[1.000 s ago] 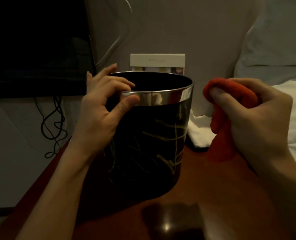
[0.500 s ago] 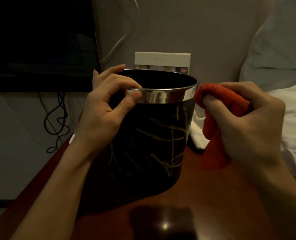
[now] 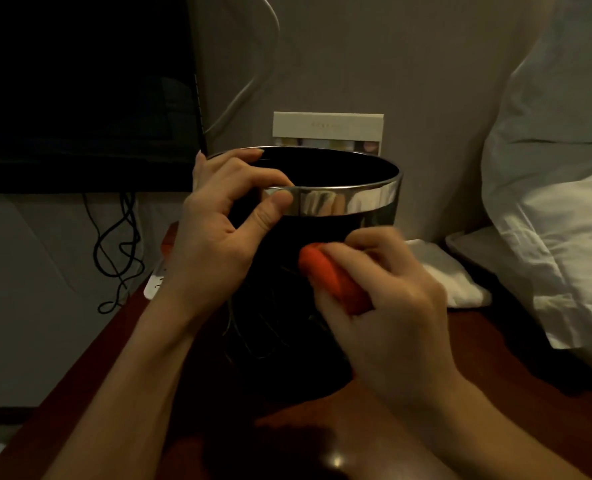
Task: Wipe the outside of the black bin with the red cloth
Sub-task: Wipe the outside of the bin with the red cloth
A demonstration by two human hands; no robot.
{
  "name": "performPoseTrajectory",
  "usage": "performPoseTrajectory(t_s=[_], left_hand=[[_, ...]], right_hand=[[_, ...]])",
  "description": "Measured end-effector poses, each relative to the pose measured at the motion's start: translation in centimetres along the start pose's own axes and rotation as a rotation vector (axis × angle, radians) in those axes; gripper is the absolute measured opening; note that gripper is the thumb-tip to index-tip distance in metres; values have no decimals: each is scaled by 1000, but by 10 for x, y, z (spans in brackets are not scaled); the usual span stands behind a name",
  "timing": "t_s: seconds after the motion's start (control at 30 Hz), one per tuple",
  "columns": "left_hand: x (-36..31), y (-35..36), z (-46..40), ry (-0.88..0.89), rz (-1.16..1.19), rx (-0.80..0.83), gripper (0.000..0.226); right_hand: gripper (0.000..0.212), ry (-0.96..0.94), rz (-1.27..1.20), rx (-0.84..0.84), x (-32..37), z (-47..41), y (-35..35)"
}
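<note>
i am looking at a dim room with a grey wall, and a dark reddish wooden table is filling the lower part of the view. on the left a dark screen is standing, with black cables hanging under it. on the right, white pillows are lying beside the table, and a folded white cloth is resting on the table near them.

the black bin is standing upright in the middle of the table, with a shiny metal band around its rim. thin pale scribble lines are showing on its side.

my left hand is gripping the rim: the thumb is pressing on the metal band from outside and the curled fingers are going over the edge. my right hand is closed tightly around the red cloth, which is bunched up, and it is pressing the cloth against the front wall of the bin, just under the metal band. this hand is looking a little blurred.

behind the bin a pale card is leaning at the wall. a small line of writing is on it, but it is too small for me to read.
</note>
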State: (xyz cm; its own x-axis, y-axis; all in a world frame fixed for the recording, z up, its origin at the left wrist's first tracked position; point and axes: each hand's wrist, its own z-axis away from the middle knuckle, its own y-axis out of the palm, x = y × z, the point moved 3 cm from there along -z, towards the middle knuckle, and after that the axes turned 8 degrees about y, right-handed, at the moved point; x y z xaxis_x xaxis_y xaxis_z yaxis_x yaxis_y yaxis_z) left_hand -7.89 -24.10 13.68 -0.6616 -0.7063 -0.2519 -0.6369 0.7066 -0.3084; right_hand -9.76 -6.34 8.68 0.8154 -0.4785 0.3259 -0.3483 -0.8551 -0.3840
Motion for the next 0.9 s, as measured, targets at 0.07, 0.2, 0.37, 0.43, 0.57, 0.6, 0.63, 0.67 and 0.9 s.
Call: performPoseTrajectory(t_s=[0.07, 0.2, 0.37, 0.43, 0.57, 0.6, 0.63, 0.67, 0.9], left_hand=[[0, 1, 0, -2, -4, -7, 14], [-2, 2, -1, -6, -13, -6, 13], [-4, 2, -2, -5, -23, -2, 11], [-5, 2, -2, -12, -25, -14, 12], [-7, 4, -1, -10, -29, -13, 11], [-7, 4, -1, -9, -33, -12, 10], [-7, 4, -1, -9, -39, -13, 10], [-7, 4, -1, -9, -44, -12, 11], [-8, 4, -1, -21, -33, -12, 8]], right_hand=[[29, 28, 6, -93, -7, -9, -11], [26, 57, 7, -152, -11, -11, -14], [33, -19, 7, -3, 1, 6, 8], [30, 3, -9, -63, -1, -2, 0], [25, 56, 5, -191, -8, -9, -11], [26, 48, 7, -172, -6, -6, -7], [28, 32, 9, -134, -4, -1, -1], [30, 16, 7, -87, -2, 4, 5], [31, 89, 19, -206, -22, -20, -22]])
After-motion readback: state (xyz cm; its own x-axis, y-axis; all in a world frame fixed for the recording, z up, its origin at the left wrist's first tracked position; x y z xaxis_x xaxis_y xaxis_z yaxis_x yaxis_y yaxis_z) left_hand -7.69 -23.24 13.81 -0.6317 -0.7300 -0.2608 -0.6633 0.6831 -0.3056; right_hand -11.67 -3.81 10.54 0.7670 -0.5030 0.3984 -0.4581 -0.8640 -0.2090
